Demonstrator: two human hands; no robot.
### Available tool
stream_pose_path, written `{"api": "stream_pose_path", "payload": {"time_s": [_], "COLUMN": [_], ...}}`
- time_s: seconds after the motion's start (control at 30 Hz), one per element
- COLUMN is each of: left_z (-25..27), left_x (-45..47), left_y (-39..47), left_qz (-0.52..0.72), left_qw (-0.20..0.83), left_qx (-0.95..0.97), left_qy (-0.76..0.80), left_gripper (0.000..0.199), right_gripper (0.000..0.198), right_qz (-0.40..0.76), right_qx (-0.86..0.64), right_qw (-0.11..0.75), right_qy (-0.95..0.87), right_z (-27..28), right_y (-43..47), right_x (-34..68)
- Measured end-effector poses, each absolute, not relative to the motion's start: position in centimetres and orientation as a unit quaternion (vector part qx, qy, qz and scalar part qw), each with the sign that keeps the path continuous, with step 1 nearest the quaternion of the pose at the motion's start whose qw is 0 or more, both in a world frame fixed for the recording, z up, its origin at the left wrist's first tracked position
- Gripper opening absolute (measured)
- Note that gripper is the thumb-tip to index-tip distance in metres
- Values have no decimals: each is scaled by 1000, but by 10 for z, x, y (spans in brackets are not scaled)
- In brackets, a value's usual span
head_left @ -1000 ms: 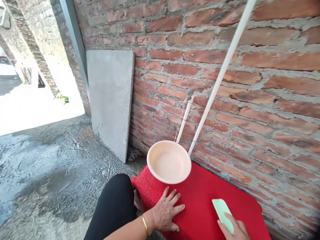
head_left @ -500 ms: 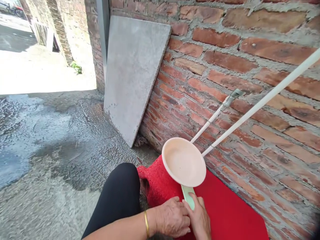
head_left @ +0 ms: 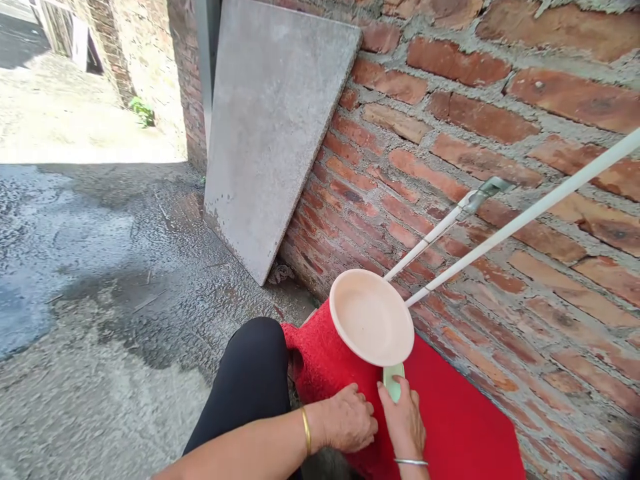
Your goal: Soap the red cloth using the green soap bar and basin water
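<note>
A pale pink, shallow, round dipper [head_left: 371, 319] stands tilted above the red material, its inside facing up. A light green handle [head_left: 395, 381] meets its near rim. My right hand [head_left: 406, 417], with a silver bangle at the wrist, is closed around that handle, thumb and fingers on either side. To its left, my left hand [head_left: 346, 420], with a gold bangle, is curled against the red mat [head_left: 450, 407], knuckles up. Whatever its fingers hold, if anything, is hidden. The mat is rough and looped on the left, smoother on the right.
A grey slab [head_left: 280, 127] leans on the brick wall [head_left: 500, 313]. Two white pipes [head_left: 525, 212] slant along the wall, one with a metal fitting [head_left: 485, 195]. My black-clad knee [head_left: 250, 380] is left of the mat. The concrete floor [head_left: 115, 267] is partly wet.
My hands have moved apart, the right one shifting right with the handle. The dipper has turned slightly, and its handle now points further right. The camera view has dipped a little.
</note>
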State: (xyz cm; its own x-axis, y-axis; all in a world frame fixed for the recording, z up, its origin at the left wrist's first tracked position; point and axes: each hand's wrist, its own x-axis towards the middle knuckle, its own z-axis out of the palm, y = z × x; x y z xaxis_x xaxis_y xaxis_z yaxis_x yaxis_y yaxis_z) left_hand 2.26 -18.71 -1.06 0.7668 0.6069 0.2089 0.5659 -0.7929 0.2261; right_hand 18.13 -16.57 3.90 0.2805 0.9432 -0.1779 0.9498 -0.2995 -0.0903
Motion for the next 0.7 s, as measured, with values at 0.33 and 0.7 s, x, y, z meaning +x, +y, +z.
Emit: {"api": "stream_pose_path", "payload": {"time_s": [0.33,0.7], "left_z": [13,39], "left_x": [-1,-2], "left_y": [-176,-170], "left_qz": [70,53], "left_qw": [191,212], "left_qx": [836,808], "left_qy": [509,547], "left_gripper": [28,30], "right_gripper": [63,66], "right_qz": [-88,-39], "right_qx": [782,862], "right_qw": [-25,9], "right_qy": [617,505], "right_z": [22,31], "right_y": [-230,-263], "right_x": [206,282]}}
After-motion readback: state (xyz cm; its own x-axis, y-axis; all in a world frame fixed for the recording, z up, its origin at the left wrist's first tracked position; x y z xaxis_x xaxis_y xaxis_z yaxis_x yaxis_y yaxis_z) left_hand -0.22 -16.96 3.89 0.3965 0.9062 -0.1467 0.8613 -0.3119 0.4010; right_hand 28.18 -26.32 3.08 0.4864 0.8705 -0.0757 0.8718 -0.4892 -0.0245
